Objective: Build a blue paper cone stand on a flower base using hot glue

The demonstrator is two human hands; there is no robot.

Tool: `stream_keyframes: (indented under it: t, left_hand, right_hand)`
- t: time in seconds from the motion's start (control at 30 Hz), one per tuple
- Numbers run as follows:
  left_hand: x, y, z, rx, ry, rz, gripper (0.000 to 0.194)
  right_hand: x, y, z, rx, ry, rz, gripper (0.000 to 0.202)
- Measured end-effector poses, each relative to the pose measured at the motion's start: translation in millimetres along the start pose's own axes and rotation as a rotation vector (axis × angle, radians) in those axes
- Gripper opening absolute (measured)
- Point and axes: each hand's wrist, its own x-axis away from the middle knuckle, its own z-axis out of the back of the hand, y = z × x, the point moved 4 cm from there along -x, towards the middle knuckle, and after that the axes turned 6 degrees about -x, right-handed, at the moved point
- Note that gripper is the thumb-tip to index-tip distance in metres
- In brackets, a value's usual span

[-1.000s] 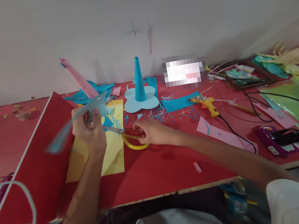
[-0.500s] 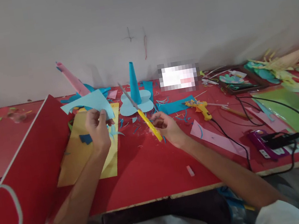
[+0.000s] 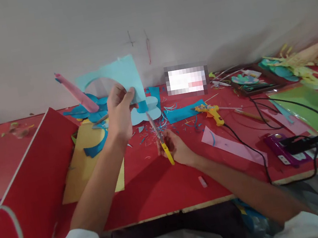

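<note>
In my left hand (image 3: 120, 111) is a light-blue sheet of paper (image 3: 120, 70) with a curved piece cut out of its lower edge, pinched between thumb and fingers and raised off the table. My right hand (image 3: 176, 146) grips a pair of yellow-handled scissors (image 3: 167, 152), blades pointing up and away, apart from the sheet. Behind the sheet stands a blue paper flower shape (image 3: 153, 107); its upright cone is mostly hidden by the sheet. Under my left forearm lies a yellow sheet (image 3: 77, 165) with a dark-blue curved scrap (image 3: 95, 149) on it.
A yellow glue gun (image 3: 215, 115) with a black cord lies right of my right hand, near a pink strip (image 3: 233, 147) and a purple power strip (image 3: 286, 150). A red panel (image 3: 36, 188) rises at left. A pink paper cone (image 3: 77, 92) leans behind. Paper trimmings litter the middle.
My left hand has raised the light-blue sheet and carried it to the right, across the blue cone. My right hand has dropped slightly lower and nearer with the scissors.
</note>
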Motion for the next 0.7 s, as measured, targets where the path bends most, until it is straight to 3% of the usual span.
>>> stream_keyframes:
  t: [0.1, 0.2, 0.33, 0.53, 0.7]
  left_hand:
    - [3.4, -2.8, -0.1, 0.012, 0.01, -0.003, 0.032]
    - [3.6, -8.4, 3.3, 0.013, 0.021, 0.002, 0.032]
    - [4.8, -11.6, 1.9, 0.038, -0.017, 0.004, 0.032]
    - [11.2, 3.0, -2.6, 0.005, -0.143, -0.036, 0.033]
    - [16.7, 12.4, 0.5, -0.054, -0.096, -0.068, 0.027]
  right_hand:
    - [0.9, -5.0, 3.6, 0.095, 0.062, 0.011, 0.059]
    - [5.9, -11.1, 4.4, 0.126, 0.045, -0.005, 0.055]
    - [6.9, -14.6, 8.7, 0.111, 0.058, 0.015, 0.065]
    - [0.2, -9.7, 11.6, 0.134, 0.022, 0.109, 0.071]
    - [2.9, -0.9, 12.9, 0.24, 0.018, 0.131, 0.07]
